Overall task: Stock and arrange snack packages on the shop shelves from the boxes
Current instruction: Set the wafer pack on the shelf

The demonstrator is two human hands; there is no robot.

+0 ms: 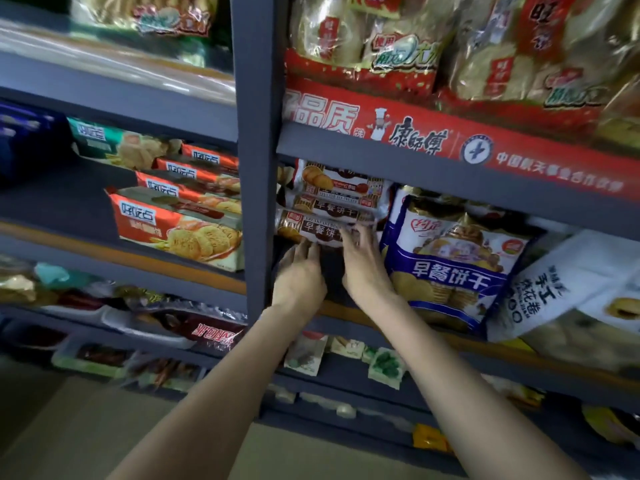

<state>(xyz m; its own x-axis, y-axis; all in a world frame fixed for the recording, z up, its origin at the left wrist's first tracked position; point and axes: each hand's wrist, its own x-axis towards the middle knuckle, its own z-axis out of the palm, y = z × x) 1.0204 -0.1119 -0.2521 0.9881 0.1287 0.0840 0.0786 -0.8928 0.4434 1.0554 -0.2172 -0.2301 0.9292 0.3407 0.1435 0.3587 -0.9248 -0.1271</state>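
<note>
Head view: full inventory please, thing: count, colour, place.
brown biscuit packs: three visible, stacked, middle shelf right bay, by the upright
blue-white biscuit bag: one, right of the stack
white bag: one, tilted, far right
orange biscuit boxes: about four, row in left bay
green box: one, behind that row
red-gold rice cracker bags: several, top shelf
red shelf banner: one, top shelf edge
small packets: several, lower shelves, blurred
grey shelf upright: one, centre
left hand: touches lowest brown pack
right hand: touches same pack
</note>
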